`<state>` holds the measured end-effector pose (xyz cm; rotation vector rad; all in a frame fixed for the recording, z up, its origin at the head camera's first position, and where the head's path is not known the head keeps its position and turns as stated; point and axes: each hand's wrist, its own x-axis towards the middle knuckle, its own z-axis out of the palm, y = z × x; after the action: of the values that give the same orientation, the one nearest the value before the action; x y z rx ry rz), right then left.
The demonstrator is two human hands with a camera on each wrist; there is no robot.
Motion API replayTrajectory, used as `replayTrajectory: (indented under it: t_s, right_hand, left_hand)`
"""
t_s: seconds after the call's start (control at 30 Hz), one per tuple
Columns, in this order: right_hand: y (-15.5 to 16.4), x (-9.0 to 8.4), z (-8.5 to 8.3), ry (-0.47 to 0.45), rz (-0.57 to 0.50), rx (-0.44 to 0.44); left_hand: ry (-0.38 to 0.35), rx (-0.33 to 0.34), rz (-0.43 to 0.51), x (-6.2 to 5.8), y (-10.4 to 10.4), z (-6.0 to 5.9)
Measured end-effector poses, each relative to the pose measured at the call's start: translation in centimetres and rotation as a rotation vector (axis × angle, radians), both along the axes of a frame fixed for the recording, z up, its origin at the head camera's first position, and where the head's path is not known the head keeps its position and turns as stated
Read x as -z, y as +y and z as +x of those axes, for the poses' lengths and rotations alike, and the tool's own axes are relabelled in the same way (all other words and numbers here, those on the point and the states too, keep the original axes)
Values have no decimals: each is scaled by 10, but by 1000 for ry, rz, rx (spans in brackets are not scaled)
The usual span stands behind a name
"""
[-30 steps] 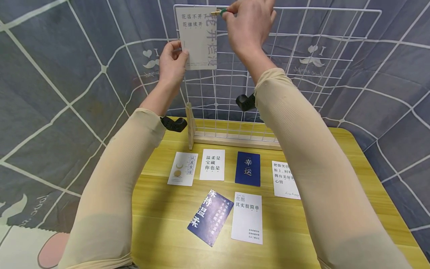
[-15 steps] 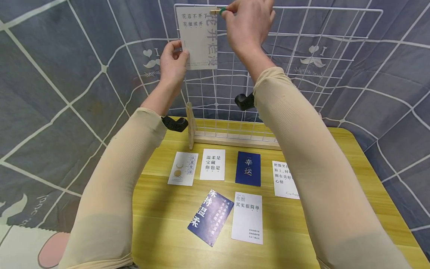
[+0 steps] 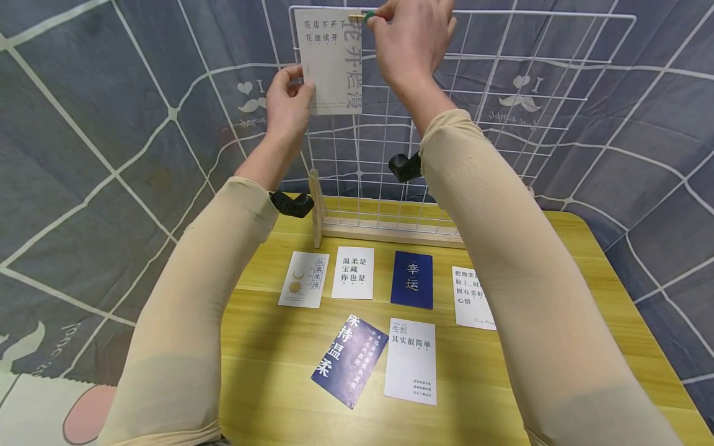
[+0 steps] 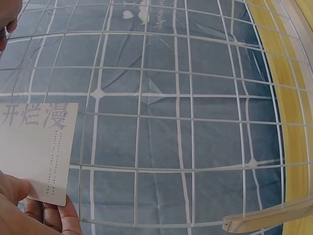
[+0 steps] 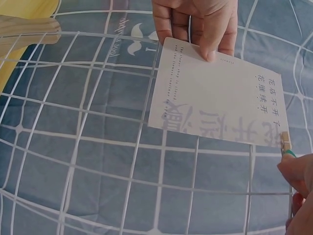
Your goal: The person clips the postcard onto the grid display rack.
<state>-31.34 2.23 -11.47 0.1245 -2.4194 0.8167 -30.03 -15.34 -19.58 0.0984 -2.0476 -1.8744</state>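
My left hand (image 3: 287, 102) pinches the card (image 3: 331, 59) steady at its bottom corner. My right hand (image 3: 409, 37) squeezes the clip (image 3: 357, 18); I line it over the card's top edge and the rack (image 3: 502, 93) wire.

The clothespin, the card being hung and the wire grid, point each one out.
clothespin (image 5: 285, 145), right wrist view, its wooden tip on the card's corner
card (image 3: 330, 62), head view, its middle
wire grid (image 3: 502, 68), head view, a bare wire

We observed that the card (image 3: 331, 61) had shifted slightly right along the grid panel (image 3: 502, 93), and the right hand (image 3: 409, 37) had brought the small wooden clip (image 3: 357, 17) onto its top corner.
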Motion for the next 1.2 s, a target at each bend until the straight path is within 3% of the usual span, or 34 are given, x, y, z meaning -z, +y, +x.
replayTrajectory:
  t_s: [0.7, 1.2]
  right_hand:
    - [10, 4, 0, 20, 121, 16]
    - [19, 11, 0, 53, 106, -19]
  left_hand:
    - [40, -19, 32, 3, -2, -7]
    - [93, -53, -19, 6, -2, -7]
